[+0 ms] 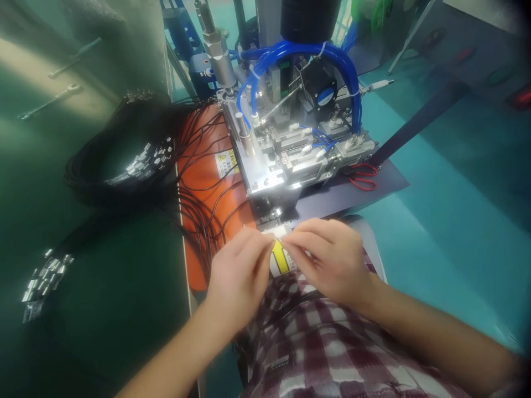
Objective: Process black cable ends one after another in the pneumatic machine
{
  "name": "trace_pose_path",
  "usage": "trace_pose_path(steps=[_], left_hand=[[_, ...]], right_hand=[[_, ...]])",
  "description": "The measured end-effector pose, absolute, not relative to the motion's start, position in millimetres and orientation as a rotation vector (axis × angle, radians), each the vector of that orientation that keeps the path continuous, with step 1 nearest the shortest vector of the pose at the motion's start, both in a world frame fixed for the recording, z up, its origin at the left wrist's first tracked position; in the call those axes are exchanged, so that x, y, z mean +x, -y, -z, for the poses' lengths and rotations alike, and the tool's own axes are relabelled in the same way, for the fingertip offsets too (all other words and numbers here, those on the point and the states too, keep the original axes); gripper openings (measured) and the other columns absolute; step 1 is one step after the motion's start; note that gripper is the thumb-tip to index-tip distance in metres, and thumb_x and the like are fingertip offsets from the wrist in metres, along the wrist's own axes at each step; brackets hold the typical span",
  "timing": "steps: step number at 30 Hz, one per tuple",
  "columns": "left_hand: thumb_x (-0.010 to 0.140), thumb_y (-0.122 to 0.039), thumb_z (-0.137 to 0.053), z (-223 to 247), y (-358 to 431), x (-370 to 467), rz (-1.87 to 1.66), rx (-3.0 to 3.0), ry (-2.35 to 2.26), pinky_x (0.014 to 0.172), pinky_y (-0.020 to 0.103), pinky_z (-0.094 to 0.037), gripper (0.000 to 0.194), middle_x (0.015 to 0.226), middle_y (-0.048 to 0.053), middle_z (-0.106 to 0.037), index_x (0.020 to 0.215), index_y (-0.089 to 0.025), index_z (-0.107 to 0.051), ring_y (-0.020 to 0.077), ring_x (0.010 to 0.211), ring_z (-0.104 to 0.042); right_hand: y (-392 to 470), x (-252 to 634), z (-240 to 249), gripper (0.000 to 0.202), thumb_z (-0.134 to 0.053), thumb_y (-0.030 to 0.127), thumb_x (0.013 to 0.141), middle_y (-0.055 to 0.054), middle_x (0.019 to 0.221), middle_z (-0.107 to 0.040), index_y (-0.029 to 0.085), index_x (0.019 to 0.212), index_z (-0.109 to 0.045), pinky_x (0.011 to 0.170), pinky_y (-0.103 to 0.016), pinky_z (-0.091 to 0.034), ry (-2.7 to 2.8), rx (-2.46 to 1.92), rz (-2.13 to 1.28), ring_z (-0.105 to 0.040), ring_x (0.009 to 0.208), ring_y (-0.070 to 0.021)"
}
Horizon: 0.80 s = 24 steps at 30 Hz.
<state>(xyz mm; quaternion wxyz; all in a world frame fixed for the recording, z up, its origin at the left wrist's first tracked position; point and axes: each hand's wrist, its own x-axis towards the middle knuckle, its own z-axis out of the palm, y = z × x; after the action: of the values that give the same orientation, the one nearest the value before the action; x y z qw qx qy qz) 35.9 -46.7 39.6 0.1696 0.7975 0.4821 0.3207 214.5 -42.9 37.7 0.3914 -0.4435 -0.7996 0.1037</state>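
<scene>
My left hand (240,271) and my right hand (332,260) meet at the front of the machine, fingertips pinched close together. Whatever sits between those fingertips is too small and blurred to name. Just beneath them is a white label with a yellow arrow (281,258), pointing away from me. Beyond the hands stands a metal press-like machine (286,160) with pneumatic cylinders and thick blue hoses (307,52). Thin black cables (199,215) run over the orange plate (232,207) to the left of my hands.
Coiled black cable bundles (87,182) with shiny metal ends lie on the dark green surface at left, another cluster of metal ends (45,284) nearer me. A warning label (227,163) is on the orange plate. Looped red wire (363,177) lies at the machine's right.
</scene>
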Motion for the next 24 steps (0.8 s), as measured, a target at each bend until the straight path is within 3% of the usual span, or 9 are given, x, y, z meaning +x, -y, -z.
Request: trace_pose_path(steps=[2,4,9,11,15,17,21,24], left_hand=[[0.088,-0.008,-0.050,-39,45,33,-0.838,2.406,-1.286,0.068,0.027,-0.046,0.019,0.090,0.005,-0.064,0.097,-0.019,-0.062,0.0151,0.080,-0.058],[0.089,-0.006,-0.048,-40,42,30,-0.798,2.408,-1.185,0.071,0.028,-0.046,0.023,0.093,0.006,-0.064,0.102,-0.019,-0.063,0.0159,0.084,-0.058],[0.090,-0.009,-0.053,-47,36,27,-0.884,2.057,-1.080,0.070,0.023,-0.047,0.021,0.087,0.001,-0.065,0.100,-0.022,-0.065,0.0112,0.078,-0.059],[0.091,-0.014,-0.053,-49,36,29,-0.912,1.876,-1.147,0.065,0.021,-0.046,0.015,0.078,-0.001,-0.064,0.096,-0.022,-0.065,0.0094,0.070,-0.058],[0.091,-0.027,-0.055,-49,38,37,-0.952,1.454,-1.251,0.047,0.018,-0.040,0.012,0.065,-0.003,-0.059,0.087,-0.020,-0.063,0.0064,0.050,-0.050],[0.089,-0.029,-0.059,-48,39,41,-0.990,1.263,-1.266,0.043,0.018,-0.040,0.013,0.064,-0.003,-0.060,0.084,-0.018,-0.062,0.0064,0.045,-0.051],[0.085,-0.031,-0.064,-44,40,47,-1.052,1.055,-1.274,0.040,0.018,-0.039,0.016,0.061,-0.002,-0.061,0.080,-0.016,-0.062,0.0077,0.042,-0.054],[0.086,-0.032,-0.063,-39,38,46,-1.036,1.005,-1.244,0.041,0.018,-0.037,0.016,0.063,-0.002,-0.061,0.083,-0.016,-0.062,0.0064,0.041,-0.053]], right_hand=[[39,221,-48,0.017,-0.054,0.016,0.089,-0.003,0.075,-0.068,0.020,0.080,-0.069,0.059,-0.030,-0.035,2.201,-1.122,-0.205,-0.055,0.066,-0.0140],[30,226,-60,0.021,-0.053,0.019,0.090,-0.002,0.072,-0.063,0.018,0.075,-0.068,0.059,-0.028,-0.033,2.253,-1.160,-0.393,-0.052,0.065,-0.0133],[-2,230,-69,0.014,-0.063,0.024,0.081,0.002,0.065,-0.058,0.015,0.071,-0.066,0.053,-0.023,-0.033,1.739,-1.215,-1.639,-0.046,0.056,-0.0087],[-8,227,-62,0.017,-0.066,0.029,0.079,0.004,0.057,-0.051,0.014,0.070,-0.065,0.049,-0.022,-0.029,1.455,-1.123,-1.883,-0.039,0.051,-0.0070],[6,208,-43,0.015,-0.068,0.029,0.078,0.005,0.059,-0.052,0.016,0.071,-0.063,0.050,-0.022,-0.035,1.129,-1.047,-1.772,-0.041,0.052,-0.0071],[18,197,-37,0.013,-0.065,0.026,0.080,0.002,0.066,-0.057,0.017,0.072,-0.062,0.054,-0.023,-0.041,1.148,-1.076,-1.534,-0.049,0.057,-0.0094],[32,183,-27,0.013,-0.060,0.014,0.081,0.001,0.068,-0.055,0.017,0.069,-0.061,0.058,-0.024,-0.042,1.419,-1.079,-0.879,-0.049,0.061,-0.0100],[30,182,-22,0.015,-0.060,0.016,0.083,0.001,0.068,-0.055,0.017,0.068,-0.058,0.056,-0.024,-0.042,1.409,-1.136,-0.968,-0.050,0.060,-0.0098]])
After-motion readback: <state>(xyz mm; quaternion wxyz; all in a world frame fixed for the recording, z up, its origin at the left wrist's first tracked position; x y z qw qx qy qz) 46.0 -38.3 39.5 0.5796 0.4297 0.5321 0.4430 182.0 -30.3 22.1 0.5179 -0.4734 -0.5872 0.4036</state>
